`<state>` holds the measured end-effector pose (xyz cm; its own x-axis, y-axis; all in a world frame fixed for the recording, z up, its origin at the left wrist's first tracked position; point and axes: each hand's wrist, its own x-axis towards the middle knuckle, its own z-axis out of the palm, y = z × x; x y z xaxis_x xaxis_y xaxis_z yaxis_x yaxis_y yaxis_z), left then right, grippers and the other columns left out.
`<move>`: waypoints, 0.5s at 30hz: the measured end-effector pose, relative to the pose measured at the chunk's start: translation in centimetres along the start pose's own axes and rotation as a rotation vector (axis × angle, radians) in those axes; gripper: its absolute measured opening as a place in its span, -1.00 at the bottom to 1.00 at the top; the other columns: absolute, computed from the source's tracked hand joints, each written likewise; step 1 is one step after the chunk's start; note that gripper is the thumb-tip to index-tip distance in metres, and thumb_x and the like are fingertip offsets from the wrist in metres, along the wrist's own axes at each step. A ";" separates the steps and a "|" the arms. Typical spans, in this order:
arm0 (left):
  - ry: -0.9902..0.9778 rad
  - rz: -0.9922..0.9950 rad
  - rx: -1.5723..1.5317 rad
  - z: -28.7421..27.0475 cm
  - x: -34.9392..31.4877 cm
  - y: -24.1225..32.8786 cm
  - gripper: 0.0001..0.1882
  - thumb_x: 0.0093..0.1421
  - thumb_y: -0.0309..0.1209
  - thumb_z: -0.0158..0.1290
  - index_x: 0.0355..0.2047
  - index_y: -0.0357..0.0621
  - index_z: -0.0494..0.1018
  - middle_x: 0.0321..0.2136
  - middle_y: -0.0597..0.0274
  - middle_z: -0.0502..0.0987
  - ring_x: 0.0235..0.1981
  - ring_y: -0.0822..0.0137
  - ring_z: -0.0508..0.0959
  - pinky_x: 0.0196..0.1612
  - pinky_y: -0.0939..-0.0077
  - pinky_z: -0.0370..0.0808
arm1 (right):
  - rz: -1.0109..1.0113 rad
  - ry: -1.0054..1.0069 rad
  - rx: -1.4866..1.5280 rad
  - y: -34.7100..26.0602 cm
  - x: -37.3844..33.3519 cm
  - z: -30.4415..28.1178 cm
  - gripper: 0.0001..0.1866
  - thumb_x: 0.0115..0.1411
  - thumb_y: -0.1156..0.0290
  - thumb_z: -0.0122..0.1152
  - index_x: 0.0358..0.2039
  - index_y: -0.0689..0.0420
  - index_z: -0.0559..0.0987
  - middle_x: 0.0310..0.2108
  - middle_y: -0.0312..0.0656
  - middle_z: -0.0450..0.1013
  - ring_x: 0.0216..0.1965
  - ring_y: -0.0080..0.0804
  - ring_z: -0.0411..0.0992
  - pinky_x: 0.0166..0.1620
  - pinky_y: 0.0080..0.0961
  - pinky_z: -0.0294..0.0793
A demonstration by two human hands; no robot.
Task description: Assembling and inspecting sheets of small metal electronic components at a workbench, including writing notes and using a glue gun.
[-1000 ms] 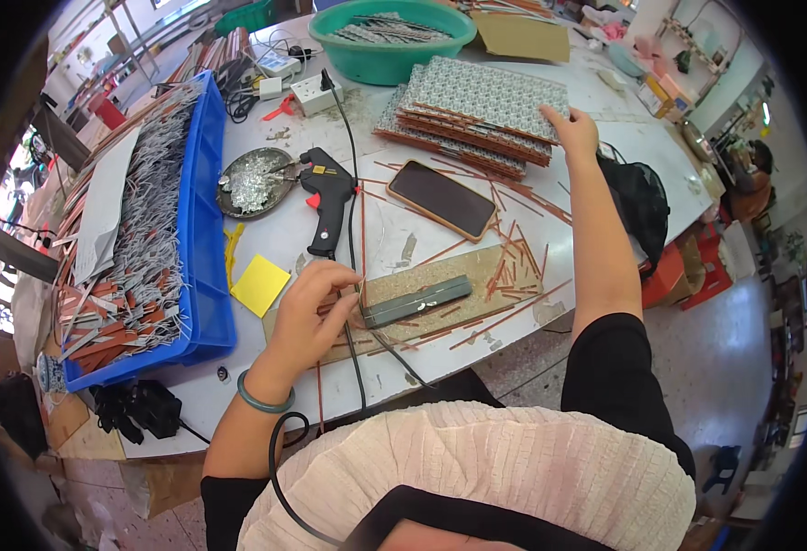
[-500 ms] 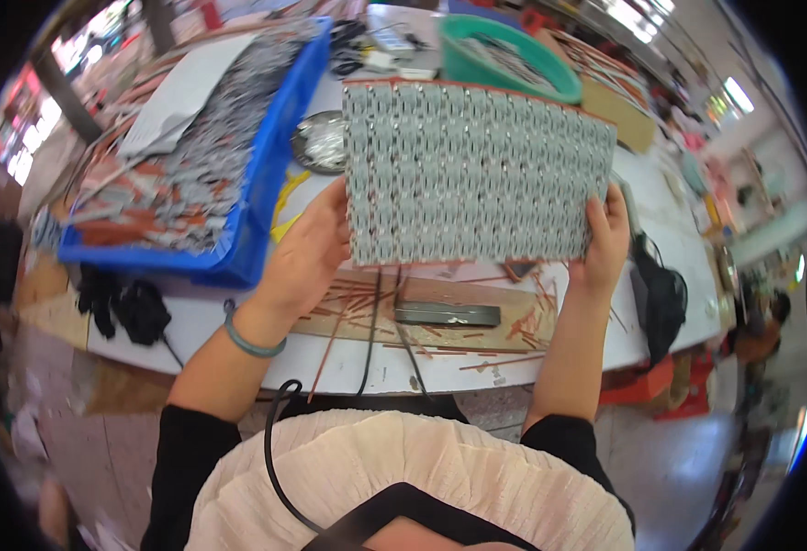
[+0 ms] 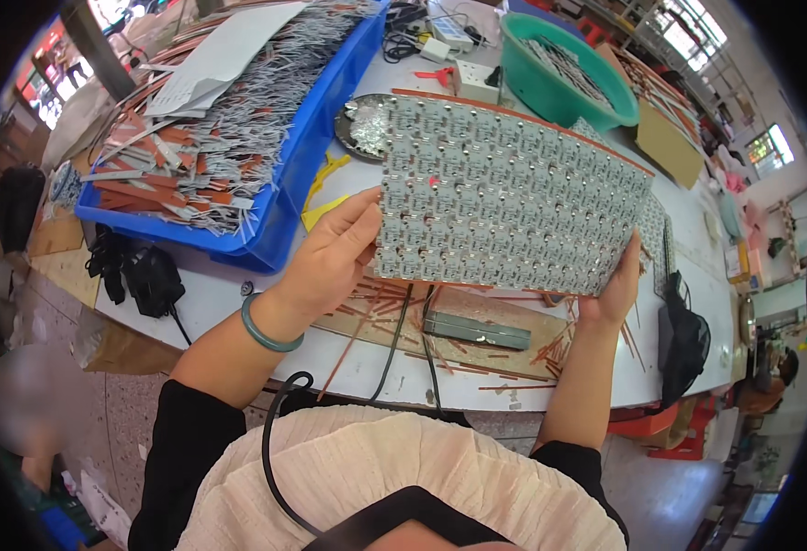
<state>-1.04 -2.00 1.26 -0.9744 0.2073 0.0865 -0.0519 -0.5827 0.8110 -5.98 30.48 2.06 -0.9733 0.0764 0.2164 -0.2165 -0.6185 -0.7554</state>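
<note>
A large flat circuit board panel (image 3: 514, 197), covered with rows of small identical boards and silvery parts, is held up above the table. My left hand (image 3: 335, 253) grips its left edge, thumb and fingers closed on the lower left side. At the lower right corner my right hand (image 3: 613, 289) is closed on the same panel, with some of its fingers hidden behind it. The panel tilts down toward its right end. A small red spot shows near its upper left part. Beneath it lie a grey metal bar (image 3: 477, 331) and a brown board (image 3: 394, 326) strewn with thin reddish strips.
To the left stands a blue bin (image 3: 280, 220) heaped with cut strips, a white sheet (image 3: 229, 60) on top. Behind the panel are a dark round dish (image 3: 358, 138) and a green basin (image 3: 624, 106). A black mesh bag (image 3: 683, 344) hangs at the table's right edge.
My view has swung, so the bin and table sit farther right in it. The panel has tilted, its right end lower, and my right hand has gone down with it.
</note>
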 end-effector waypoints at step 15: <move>-0.079 0.105 -0.063 0.2 0.5 -0.2 -0.61 0.32 -0.40 -0.29 0.13 -0.26 0.15 0.05 0.12 0.33 0.06 0.28 0.36 0.11 0.31 0.29 | -0.023 0.030 0.079 -0.1 -0.3 0.6 -0.68 0.30 0.33 -0.20 0.00 0.18 0.33 -0.09 -0.19 0.38 -0.12 -0.42 0.40 -0.05 -0.40 0.39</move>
<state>-1.51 -1.62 1.26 -0.9551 0.2023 0.2166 0.0336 -0.6522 0.7573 -5.66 30.08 2.43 -0.9702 0.1142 0.2135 -0.2334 -0.6762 -0.6988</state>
